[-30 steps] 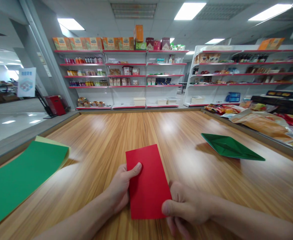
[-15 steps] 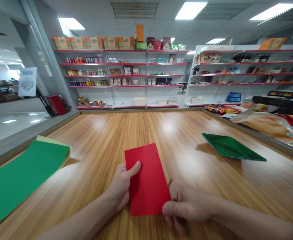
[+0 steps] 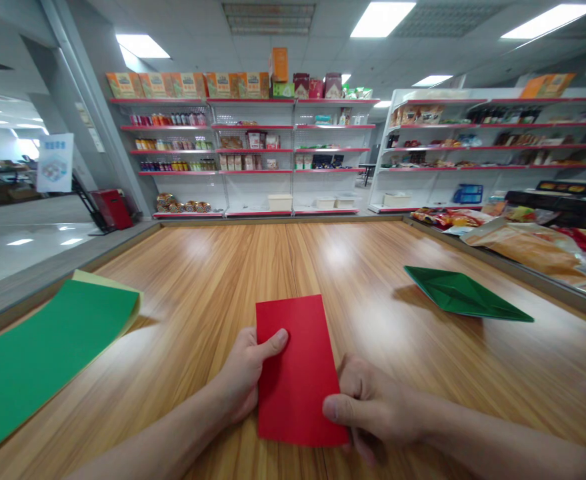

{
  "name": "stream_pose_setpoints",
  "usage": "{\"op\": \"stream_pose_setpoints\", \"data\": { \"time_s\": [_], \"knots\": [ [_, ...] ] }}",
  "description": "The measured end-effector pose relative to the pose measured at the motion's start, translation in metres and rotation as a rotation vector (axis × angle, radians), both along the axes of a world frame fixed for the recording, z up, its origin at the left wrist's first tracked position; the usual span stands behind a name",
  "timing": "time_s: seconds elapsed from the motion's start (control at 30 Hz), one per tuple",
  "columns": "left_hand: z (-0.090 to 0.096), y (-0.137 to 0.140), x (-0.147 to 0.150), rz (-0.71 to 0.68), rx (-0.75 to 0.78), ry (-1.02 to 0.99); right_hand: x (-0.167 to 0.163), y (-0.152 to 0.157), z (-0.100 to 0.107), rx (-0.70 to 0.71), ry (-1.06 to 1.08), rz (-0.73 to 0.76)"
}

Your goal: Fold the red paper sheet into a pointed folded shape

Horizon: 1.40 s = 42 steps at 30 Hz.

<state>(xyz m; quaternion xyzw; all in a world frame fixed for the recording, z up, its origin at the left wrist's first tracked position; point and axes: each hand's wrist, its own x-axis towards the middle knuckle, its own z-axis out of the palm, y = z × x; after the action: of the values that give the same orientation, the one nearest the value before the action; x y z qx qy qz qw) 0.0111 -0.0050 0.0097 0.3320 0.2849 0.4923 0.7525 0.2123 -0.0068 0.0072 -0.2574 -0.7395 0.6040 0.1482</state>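
A rectangular piece of red paper (image 3: 297, 380) is held just over the wooden table, directly before me. My left hand (image 3: 250, 370) grips its left side, thumb lying on the front and fingers behind. At the lower right edge, my right hand (image 3: 367, 403) pinches the paper between thumb and curled fingers; some of those fingers are hidden behind it. A folded green paper shape (image 3: 465, 291), pointed at both ends, lies to the right. On the left rests a stack of green paper (image 3: 47, 353) with a yellowish sheet showing under its curled end.
The wood-grained table (image 3: 223, 267) has a raised dark rim. Beyond its right edge lie snack packets (image 3: 533, 247) and dark boxes (image 3: 557, 210). Stocked shelves (image 3: 253, 147) stand behind the table. At the far left are a sign board (image 3: 55, 163) and a red box (image 3: 113, 208).
The red paper has turned slightly and shifted a little down and toward me. My right thumb now lies further onto its face. The green papers have stayed in place.
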Motion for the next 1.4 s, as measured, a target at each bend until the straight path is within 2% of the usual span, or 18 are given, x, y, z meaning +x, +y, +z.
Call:
{"op": "stream_pose_setpoints", "data": {
  "time_s": [0.23,0.4,0.5,0.63,0.83,1.0,1.2,1.4],
  "knots": [
    [0.000,-0.002,-0.002,-0.062,-0.001,0.023,-0.001,0.000,-0.004,-0.042,0.064,-0.147],
    [0.000,-0.002,-0.002,-0.054,0.000,0.015,-0.003,0.000,-0.009,-0.031,0.041,-0.195],
    [0.002,-0.003,-0.003,-0.074,0.025,0.034,-0.004,0.001,-0.010,0.028,0.069,-0.326],
    [0.004,-0.005,-0.003,-0.165,0.088,0.115,-0.005,0.006,-0.011,0.075,0.157,-0.500],
    [0.001,-0.002,0.003,0.052,-0.009,0.185,-0.003,0.010,-0.013,0.033,0.133,-0.434],
    [0.001,-0.002,0.002,0.067,-0.048,0.212,-0.004,0.008,-0.011,0.036,0.147,-0.377],
    [0.002,-0.005,0.002,-0.034,0.009,0.277,-0.005,0.010,-0.009,-0.074,0.209,-0.432],
    [0.002,-0.003,0.004,0.137,0.030,0.289,-0.002,0.012,-0.014,-0.099,0.249,-0.403]
  ]
}}
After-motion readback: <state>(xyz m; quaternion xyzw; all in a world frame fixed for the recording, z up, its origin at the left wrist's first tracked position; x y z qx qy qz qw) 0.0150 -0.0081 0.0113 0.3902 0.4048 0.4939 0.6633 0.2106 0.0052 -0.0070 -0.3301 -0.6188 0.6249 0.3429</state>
